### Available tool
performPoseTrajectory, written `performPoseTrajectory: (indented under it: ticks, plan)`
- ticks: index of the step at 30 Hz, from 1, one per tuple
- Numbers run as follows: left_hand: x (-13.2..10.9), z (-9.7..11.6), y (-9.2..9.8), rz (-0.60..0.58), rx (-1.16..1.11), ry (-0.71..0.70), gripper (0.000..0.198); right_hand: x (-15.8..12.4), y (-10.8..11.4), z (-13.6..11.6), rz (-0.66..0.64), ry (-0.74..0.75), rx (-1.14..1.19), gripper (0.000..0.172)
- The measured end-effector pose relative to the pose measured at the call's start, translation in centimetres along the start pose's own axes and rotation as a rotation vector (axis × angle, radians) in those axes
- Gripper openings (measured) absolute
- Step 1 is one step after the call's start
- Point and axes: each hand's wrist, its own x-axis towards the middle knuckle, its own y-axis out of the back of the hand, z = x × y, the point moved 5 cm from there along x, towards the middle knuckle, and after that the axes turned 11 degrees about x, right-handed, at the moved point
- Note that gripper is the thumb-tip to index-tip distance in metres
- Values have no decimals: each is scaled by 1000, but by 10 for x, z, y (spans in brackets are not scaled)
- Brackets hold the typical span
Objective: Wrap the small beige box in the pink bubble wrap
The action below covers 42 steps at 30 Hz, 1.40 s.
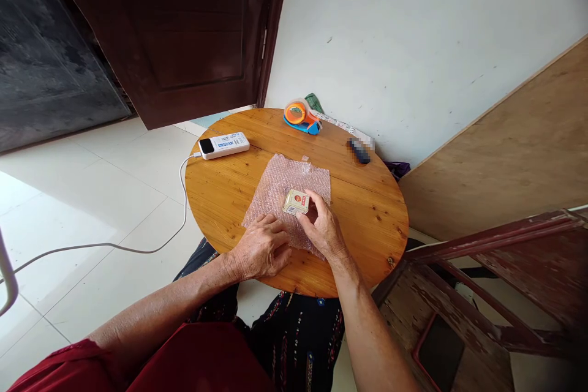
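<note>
A small cream box (296,201) with a red mark is held at its right side by my right hand (323,228), thumb below and fingers above. Under it lies a sheet of pinkish bubble wrap (266,193), spread over the middle of the round wooden table (367,229). My left hand (264,246) rests at the near left part of the wrap, its fingers curled in. Whether anything is between those fingers is hidden. A small clear scrap (305,158) lies by the wrap's far edge.
A tape dispenser (302,116) in orange and blue stands at the table's far edge. To the left lies a white power bank (224,145) with a cable (151,251) running off the table. A dark, pixelated object (359,150) sits at the far right. A wooden chair (496,294) stands to the right.
</note>
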Motion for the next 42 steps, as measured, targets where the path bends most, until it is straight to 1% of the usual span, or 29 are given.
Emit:
performPoseTrajectory:
  ticks: [6,9,12,14,15,17,19,21,23,25,30,32,34,36,37,39,42]
  plan:
    - [0,0,-1,11,8,1,16,1,-1,1,16,-10,-2,55]
    - [0,-1,-1,17,8,3,16,2,0,0,-3,-3,18,59]
    - [-1,-1,-1,22,5,4,16,1,12,-9,-10,0,37,63]
    - [-1,-1,0,37,-5,12,16,-4,24,-21,-25,18,24,58]
    - [-2,-2,1,50,-16,16,15,-9,29,-29,-62,36,4,53]
    - [-2,-2,3,85,-42,25,15,-22,32,-46,-193,95,-65,48]
    - [-3,-3,5,119,-64,37,16,-38,28,-58,-302,135,-194,51]
    - [-3,-4,7,149,-73,53,16,-53,22,-64,-324,146,-362,54]
    - [-3,-4,9,175,-77,65,16,-64,14,-68,-292,162,-491,52]
    - [-4,-4,11,192,-74,69,15,-69,8,-69,-249,191,-558,46]
    - [-4,-5,10,184,-42,88,11,-65,2,-64,-141,238,-607,27]
    - [-4,-6,9,185,-23,102,11,-60,3,-61,-103,250,-572,21]
    - [-3,-8,10,162,23,128,26,-55,7,-59,-49,250,-489,21]
    - [1,-12,11,110,84,153,41,-50,12,-58,4,240,-385,21]
    - [4,-15,12,86,110,162,46,-47,15,-57,17,233,-338,22]
    - [12,-21,14,55,152,170,46,-42,18,-57,13,208,-256,22]
    - [24,-28,15,55,186,159,30,-35,24,-59,-27,148,-130,21]
